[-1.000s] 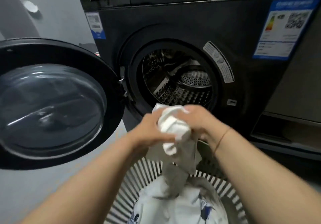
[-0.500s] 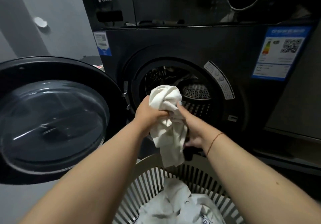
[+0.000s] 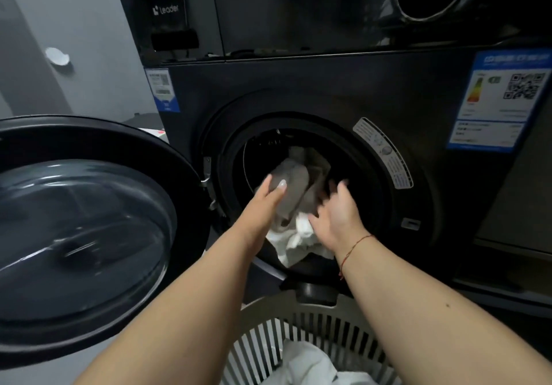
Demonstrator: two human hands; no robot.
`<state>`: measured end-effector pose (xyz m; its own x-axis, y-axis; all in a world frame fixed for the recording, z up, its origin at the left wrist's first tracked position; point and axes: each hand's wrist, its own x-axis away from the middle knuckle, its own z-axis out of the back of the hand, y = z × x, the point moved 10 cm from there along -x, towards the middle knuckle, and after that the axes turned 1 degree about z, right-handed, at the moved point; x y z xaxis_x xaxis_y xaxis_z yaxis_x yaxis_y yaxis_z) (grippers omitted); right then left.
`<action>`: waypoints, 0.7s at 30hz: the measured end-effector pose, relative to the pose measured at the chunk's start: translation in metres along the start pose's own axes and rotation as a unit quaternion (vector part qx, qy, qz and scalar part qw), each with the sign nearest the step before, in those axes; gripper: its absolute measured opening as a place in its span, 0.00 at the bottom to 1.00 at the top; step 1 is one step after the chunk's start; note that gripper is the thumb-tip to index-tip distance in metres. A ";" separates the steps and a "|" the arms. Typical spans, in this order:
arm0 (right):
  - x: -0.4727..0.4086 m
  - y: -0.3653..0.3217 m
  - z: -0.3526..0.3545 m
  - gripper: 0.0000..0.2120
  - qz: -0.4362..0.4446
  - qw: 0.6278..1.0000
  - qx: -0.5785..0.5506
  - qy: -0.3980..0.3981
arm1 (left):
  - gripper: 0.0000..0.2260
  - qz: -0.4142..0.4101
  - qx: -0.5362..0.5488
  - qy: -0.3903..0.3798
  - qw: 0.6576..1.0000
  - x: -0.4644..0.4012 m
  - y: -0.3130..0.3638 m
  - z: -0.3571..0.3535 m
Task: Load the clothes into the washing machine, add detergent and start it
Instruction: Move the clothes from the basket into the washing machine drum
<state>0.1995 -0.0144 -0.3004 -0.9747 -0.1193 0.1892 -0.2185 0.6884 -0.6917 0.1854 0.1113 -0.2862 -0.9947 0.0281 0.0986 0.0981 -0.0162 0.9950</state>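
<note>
The dark front-loading washing machine (image 3: pixel 328 91) has its round door (image 3: pixel 89 235) swung open to the left. A white garment (image 3: pixel 295 235) lies half inside the drum opening (image 3: pixel 370 205), with its tail draped over the lower rim. My left hand (image 3: pixel 267 199) presses the garment from the left with fingers stretched out. At the garment's right side, my right hand (image 3: pixel 337 217) touches it with fingers spread. Neither hand is closed around the cloth. Below my arms stands a white slatted laundry basket (image 3: pixel 316 322) holding more white clothes (image 3: pixel 307 363).
The detergent drawer panel (image 3: pixel 173 23) sits at the machine's top left. A blue energy label (image 3: pixel 501 100) is stuck at the upper right. The open door fills the space left of the drum. A grey wall (image 3: pixel 74 11) rises behind on the left.
Both hands carried the white garment up from the basket and forward into the drum opening, then opened their fingers on it. The view tilted up, showing more of the machine's top.
</note>
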 end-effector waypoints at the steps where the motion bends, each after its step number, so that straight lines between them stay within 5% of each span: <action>1: 0.003 0.006 0.003 0.31 -0.004 0.999 0.034 -0.002 | 0.30 0.001 -0.001 0.005 1.000 0.004 -0.004 0.002; 6: 0.030 0.031 0.017 0.33 -0.005 0.984 0.174 -0.040 | 0.11 0.077 -0.016 0.002 0.997 0.041 -0.052 0.005; 11: 0.055 0.068 0.023 0.35 -0.048 0.945 0.307 -0.104 | 0.13 0.113 -0.027 -0.021 0.993 0.059 -0.091 0.004; 15: 0.037 0.065 0.038 0.32 -0.030 0.939 0.341 -0.039 | 0.11 0.097 -0.036 -0.001 0.995 0.058 -0.093 0.007; 21: 0.017 0.065 0.053 0.29 -0.068 0.900 0.431 -0.011 | 0.11 0.073 -0.199 0.025 0.977 0.050 -0.099 0.021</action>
<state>0.1662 -0.0092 -0.3788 -0.9347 -0.1803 0.3062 -0.2829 -0.1439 -0.9483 0.1264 0.1357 -0.3792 -0.9720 -0.0525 0.2289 0.2303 -0.4037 0.8855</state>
